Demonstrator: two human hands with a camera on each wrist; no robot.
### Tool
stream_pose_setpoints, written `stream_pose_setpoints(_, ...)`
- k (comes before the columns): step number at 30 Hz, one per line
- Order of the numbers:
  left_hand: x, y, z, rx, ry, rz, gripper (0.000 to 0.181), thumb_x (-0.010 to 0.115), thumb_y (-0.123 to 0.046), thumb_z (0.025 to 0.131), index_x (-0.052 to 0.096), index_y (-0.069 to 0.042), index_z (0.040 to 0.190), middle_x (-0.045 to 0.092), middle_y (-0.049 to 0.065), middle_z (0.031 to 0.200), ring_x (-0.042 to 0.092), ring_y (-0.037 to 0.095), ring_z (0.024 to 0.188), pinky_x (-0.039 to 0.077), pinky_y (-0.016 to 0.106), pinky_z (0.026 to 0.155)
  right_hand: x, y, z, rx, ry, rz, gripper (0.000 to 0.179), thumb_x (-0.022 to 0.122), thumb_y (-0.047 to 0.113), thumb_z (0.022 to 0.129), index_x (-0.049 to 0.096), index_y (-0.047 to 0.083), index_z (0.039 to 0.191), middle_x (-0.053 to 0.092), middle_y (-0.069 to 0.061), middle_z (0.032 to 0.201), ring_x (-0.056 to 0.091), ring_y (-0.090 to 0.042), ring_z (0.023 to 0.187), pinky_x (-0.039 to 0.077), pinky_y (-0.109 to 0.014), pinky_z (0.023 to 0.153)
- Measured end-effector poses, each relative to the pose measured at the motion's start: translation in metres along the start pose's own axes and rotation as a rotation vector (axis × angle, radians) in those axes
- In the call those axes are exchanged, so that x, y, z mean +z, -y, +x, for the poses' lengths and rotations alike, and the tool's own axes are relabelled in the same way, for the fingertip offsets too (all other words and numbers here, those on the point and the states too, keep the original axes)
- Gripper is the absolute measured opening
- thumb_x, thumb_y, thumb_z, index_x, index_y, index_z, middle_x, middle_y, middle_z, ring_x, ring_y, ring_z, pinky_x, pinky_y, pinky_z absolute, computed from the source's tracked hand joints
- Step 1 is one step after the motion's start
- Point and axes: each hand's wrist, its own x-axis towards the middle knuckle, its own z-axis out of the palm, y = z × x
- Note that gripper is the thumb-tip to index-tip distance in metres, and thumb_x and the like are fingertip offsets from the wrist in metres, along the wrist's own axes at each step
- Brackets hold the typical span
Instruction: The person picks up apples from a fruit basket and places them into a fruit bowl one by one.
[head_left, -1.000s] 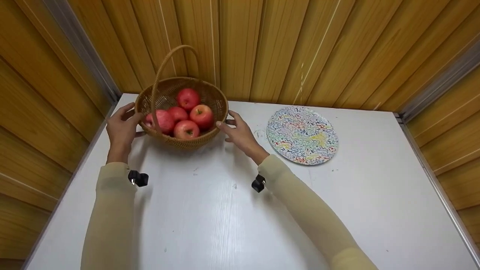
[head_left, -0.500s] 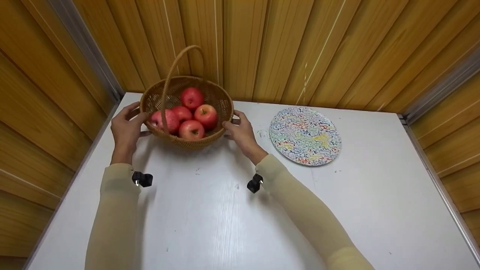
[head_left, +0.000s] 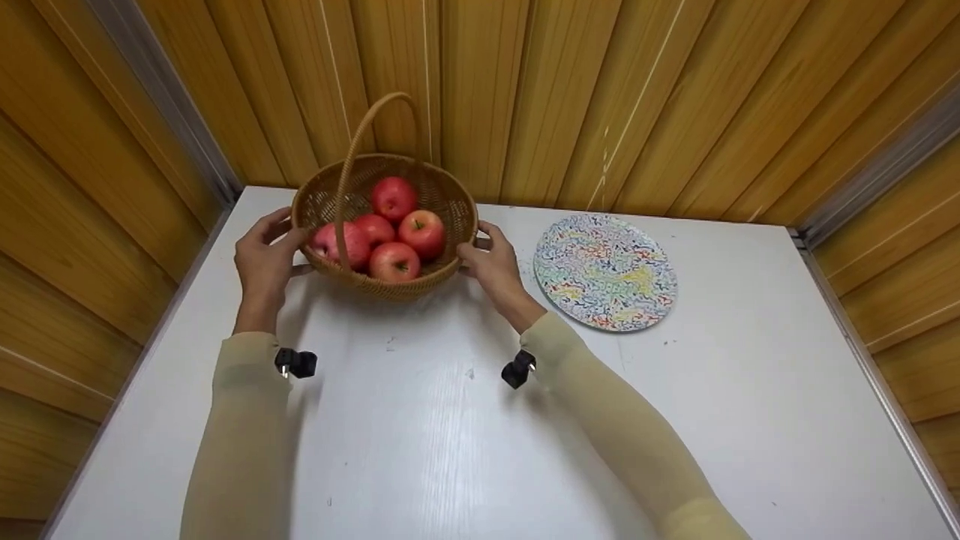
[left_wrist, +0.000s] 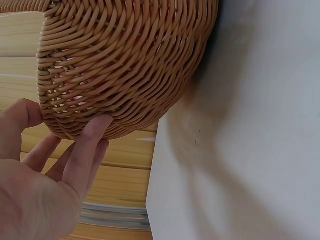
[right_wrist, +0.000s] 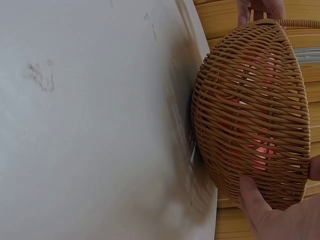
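Observation:
A brown wicker basket (head_left: 405,291) with a tall arched handle (head_left: 351,165) holds several red apples (head_left: 394,262) near the back left of the white table. My left hand (head_left: 266,251) grips its left side, thumb at the rim and fingers spread against the outer weave. On the opposite side, my right hand (head_left: 496,264) holds the basket with its thumb at the rim and other fingers below. In the left wrist view, the fingertips of that hand (left_wrist: 45,195) press the woven wall (left_wrist: 130,60). Red shows through the weave (right_wrist: 240,125) in the right wrist view.
To the right of the basket, a round plate (head_left: 606,271) with a colourful squiggle pattern lies on the white table (head_left: 420,435). Wooden plank walls (head_left: 570,97) rise directly behind the basket and along both sides. Small black cameras (head_left: 517,369) sit on the wrists.
Both hands and the basket with its apples have shifted a little to the right, closer to the plate. The grip on both sides has stayed the same, and the plate has not moved.

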Motion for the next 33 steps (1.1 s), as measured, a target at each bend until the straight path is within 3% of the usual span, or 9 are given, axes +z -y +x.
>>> stream_pose_setpoints(11,0.02,0.007,-0.011,0.014,0.027,-0.068,0.049,0.071,-0.017,0.1,0.064,-0.016,0.149,0.06,0.013,0.145,0.061,0.029,0.126,0.064,0.035,0.072,-0.024,0.002,-0.006,-0.033,-0.026,0.006,0.064,0.064,0.006,0.095,0.047,0.005,0.157,0.057,-0.028,0.138,0.065,-0.043,0.124,0.062,-0.036,0.089)
stream_pose_setpoints(16,0.029,0.009,-0.017,0.026,0.031,-0.068,0.048,0.071,-0.017,0.1,0.065,-0.016,0.148,0.061,0.012,0.144,0.062,0.028,0.124,0.064,0.033,0.07,-0.034,0.002,-0.007,-0.032,-0.032,-0.024,0.064,0.064,0.008,0.095,0.048,0.006,0.157,0.058,-0.027,0.139,0.066,-0.04,0.122,0.061,-0.039,0.092)
stream_pose_setpoints(23,0.041,0.011,-0.024,0.049,0.039,-0.05,0.047,0.069,-0.019,0.101,0.065,-0.015,0.148,0.062,0.011,0.143,0.064,0.029,0.125,0.064,0.033,0.07,-0.048,0.0,-0.011,-0.045,-0.043,0.019,0.062,0.062,0.005,0.095,0.049,0.004,0.156,0.058,-0.031,0.137,0.067,-0.046,0.119,0.061,-0.046,0.092)
stream_pose_setpoints(28,0.049,0.012,-0.026,0.052,0.038,-0.04,0.047,0.07,-0.022,0.101,0.065,-0.017,0.148,0.063,0.009,0.144,0.064,0.028,0.125,0.064,0.032,0.071,-0.056,0.0,-0.015,-0.043,-0.054,0.002,0.062,0.062,0.006,0.097,0.048,0.005,0.156,0.059,-0.027,0.136,0.069,-0.041,0.118,0.063,-0.039,0.088)
stream_pose_setpoints(33,0.055,0.013,-0.026,0.07,0.043,-0.076,0.045,0.073,-0.021,0.101,0.066,-0.012,0.145,0.064,0.01,0.142,0.065,0.028,0.123,0.064,0.033,0.072,-0.062,0.001,-0.019,-0.022,-0.065,-0.004,0.064,0.063,0.008,0.097,0.046,0.007,0.158,0.058,-0.025,0.138,0.068,-0.038,0.119,0.061,-0.042,0.093)
